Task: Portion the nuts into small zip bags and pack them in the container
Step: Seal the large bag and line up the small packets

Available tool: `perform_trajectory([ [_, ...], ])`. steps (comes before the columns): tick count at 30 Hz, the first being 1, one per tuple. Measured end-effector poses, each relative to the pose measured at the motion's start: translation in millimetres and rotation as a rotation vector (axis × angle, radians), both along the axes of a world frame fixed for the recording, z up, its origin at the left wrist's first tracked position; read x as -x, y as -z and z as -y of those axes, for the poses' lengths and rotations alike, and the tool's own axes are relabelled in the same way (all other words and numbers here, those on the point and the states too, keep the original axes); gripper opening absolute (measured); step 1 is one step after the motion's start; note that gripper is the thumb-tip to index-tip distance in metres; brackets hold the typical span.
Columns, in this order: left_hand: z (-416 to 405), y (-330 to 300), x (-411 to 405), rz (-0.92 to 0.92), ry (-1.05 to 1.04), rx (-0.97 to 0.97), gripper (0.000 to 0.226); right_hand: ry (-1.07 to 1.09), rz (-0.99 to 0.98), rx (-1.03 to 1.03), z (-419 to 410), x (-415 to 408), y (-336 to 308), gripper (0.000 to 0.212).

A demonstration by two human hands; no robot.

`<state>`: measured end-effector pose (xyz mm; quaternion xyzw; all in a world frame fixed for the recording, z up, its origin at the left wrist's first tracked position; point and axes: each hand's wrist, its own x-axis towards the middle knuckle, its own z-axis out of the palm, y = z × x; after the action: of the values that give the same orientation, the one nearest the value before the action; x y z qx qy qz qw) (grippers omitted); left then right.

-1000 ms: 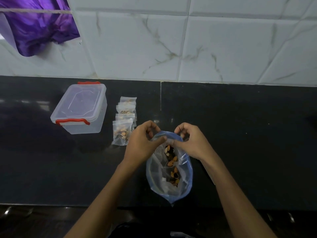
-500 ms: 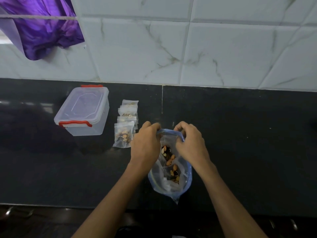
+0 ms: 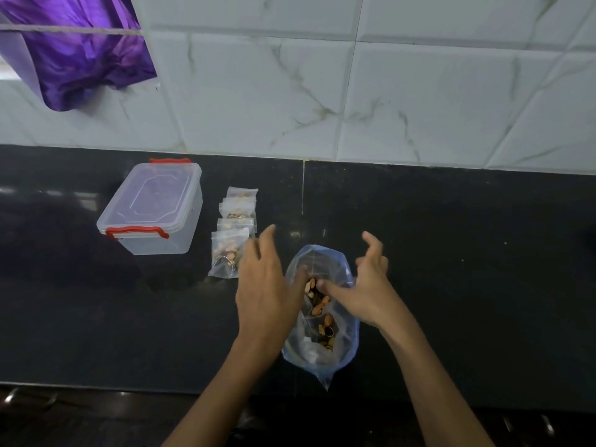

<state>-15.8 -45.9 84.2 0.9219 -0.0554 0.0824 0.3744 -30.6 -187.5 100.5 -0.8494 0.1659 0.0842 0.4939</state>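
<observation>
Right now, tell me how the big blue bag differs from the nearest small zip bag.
The big blue bag is blue-tinted, far larger, and gaping open at the top; the nearest small zip bag is clear and lies flat on the counter. Both hands reach at the blue bag; nothing touches the small one. Both hold mixed nuts.

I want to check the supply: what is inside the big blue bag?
Mixed nuts lie inside the blue bag. Both hands cover part of its mouth, so the amount is unclear.
</observation>
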Motion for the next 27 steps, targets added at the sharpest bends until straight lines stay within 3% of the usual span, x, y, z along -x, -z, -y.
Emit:
perform_trajectory([
  [2,-4.4,2.5,8.8,-0.241,-0.049,0.001,0.059,0.033,-0.098,0.003,0.9,7.3,3.2,0.081],
  [3,-4.6,5.6,11.7,-0.329,-0.041,-0.002,0.04,0.02,-0.127,0.027,0.1,9.2,6.1,0.063],
  [5,-5.0,7.1,14.3,-0.319,-0.052,0.001,0.007,0.002,-0.106,0.116,-1.9,11.0,12.0,0.039],
  [7,-6.8,6.3,13.1,-0.25,-0.085,0.018,0.017,0.032,-0.061,0.128,-0.9,10.9,13.6,0.037],
  [10,-11.2,2.6,9.4,-0.243,-0.125,0.111,0.012,0.078,-0.05,0.014,5.9,11.7,9.3,0.053],
  [13,-14.2,5.1,14.1,-0.409,-0.141,0.041,0.067,0.055,-0.129,0.08,12.2,19.6,13.4,0.073],
  [15,-13.6,8.4,20.8,-0.534,-0.111,-0.081,0.062,0.061,-0.121,0.123,11.0,26.3,18.0,0.053],
  [18,-10.7,11.1,27.9,-0.532,-0.057,-0.015,0.024,0.12,-0.076,0.075,5.1,30.5,20.9,0.013],
  [22,-19.4,6.0,20.7,-0.391,-0.127,0.05,0.013,0.238,0.093,0.162,5.5,28.9,17.8,0.024],
  [25,-20.6,0.2,19.5,-0.452,-0.113,0.158,0.026,0.185,0.084,-0.049,1.3,29.2,14.5,0.041],
  [27,-16.8,0.8,24.3,-0.535,-0.089,0.234,0.035,0.154,0.004,-0.187,-4.9,31.2,13.5,0.064],
])
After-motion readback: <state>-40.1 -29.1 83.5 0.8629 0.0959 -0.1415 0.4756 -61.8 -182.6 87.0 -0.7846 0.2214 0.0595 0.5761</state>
